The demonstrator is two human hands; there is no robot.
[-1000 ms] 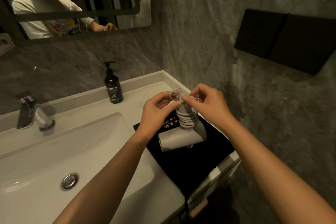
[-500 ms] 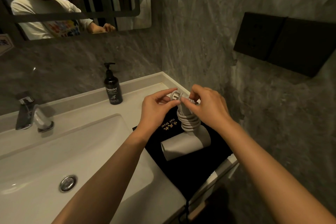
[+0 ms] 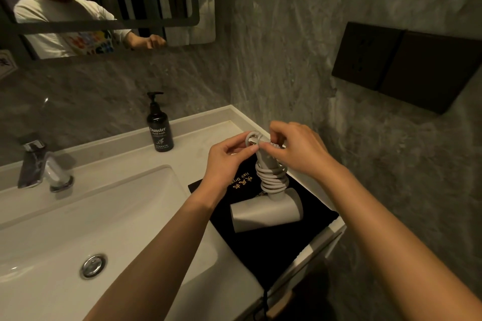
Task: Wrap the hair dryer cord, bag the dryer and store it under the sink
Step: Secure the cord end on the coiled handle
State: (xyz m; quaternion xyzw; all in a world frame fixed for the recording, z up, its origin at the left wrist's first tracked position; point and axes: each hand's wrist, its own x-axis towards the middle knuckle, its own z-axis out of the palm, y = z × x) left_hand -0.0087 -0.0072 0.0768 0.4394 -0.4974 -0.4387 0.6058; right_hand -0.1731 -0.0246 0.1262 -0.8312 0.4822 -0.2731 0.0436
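**Cord end pinched at the top of the dryer handle**

Standing on its barrel on the black bag (image 3: 273, 242), handle tilted up and toward the wall: the white hair dryer (image 3: 266, 212). Wound in tight coils round the handle, the cord (image 3: 272, 177), its last loop and the plug sticking up at the handle's top. Pinching that loop between thumb and curled fingers, the left hand (image 3: 227, 161); pinching the cord end from the other side, fingers curled, the right hand (image 3: 300, 151). Spread flat on the counter (image 3: 198, 138) to the right of the sink (image 3: 104, 216), the bag, gold lettering showing beside the left wrist. Near the back wall, a black pump bottle (image 3: 159, 128) of hand wash; left of the basin, a chrome tap (image 3: 39, 167). On the right-hand wall, dark socket plates (image 3: 407, 65).
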